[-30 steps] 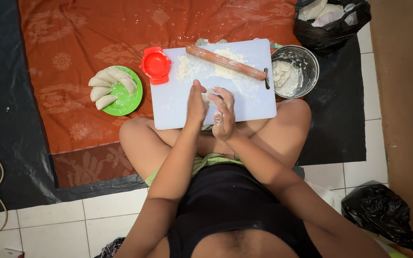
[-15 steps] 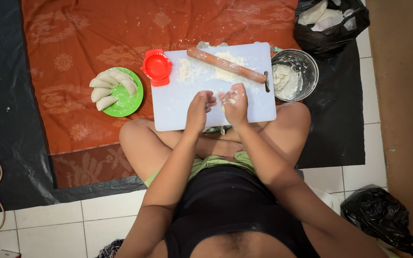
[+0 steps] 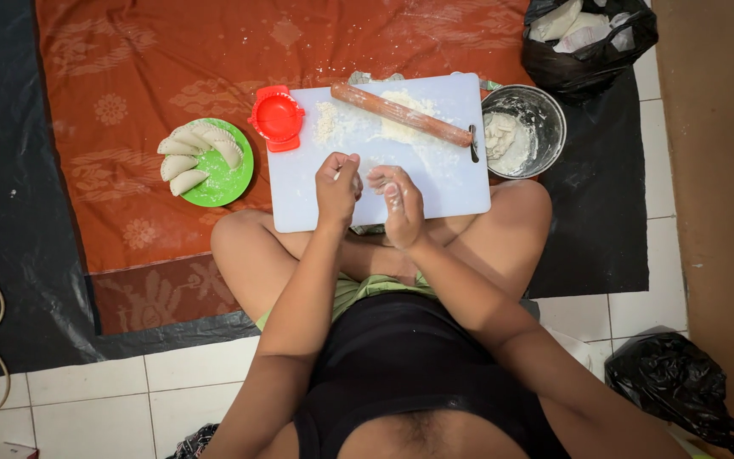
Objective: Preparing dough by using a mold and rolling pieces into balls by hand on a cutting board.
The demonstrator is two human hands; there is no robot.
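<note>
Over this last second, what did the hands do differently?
The left hand and right hand, pressed together a second ago, have parted and now hover side by side over the white board. Rolling pin, red mould, green plate and metal bowl stayed put.

White square floor tiles (image 3: 112,387) show at six o'clock under black plastic sheeting (image 3: 2,212); an orange patterned cloth (image 3: 138,68) spreads at eleven; a brown wooden panel (image 3: 715,170) stands at three.

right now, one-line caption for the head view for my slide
Seated cross-legged, floury left hand and right hand over a white cutting board with a rolling pin.
</note>
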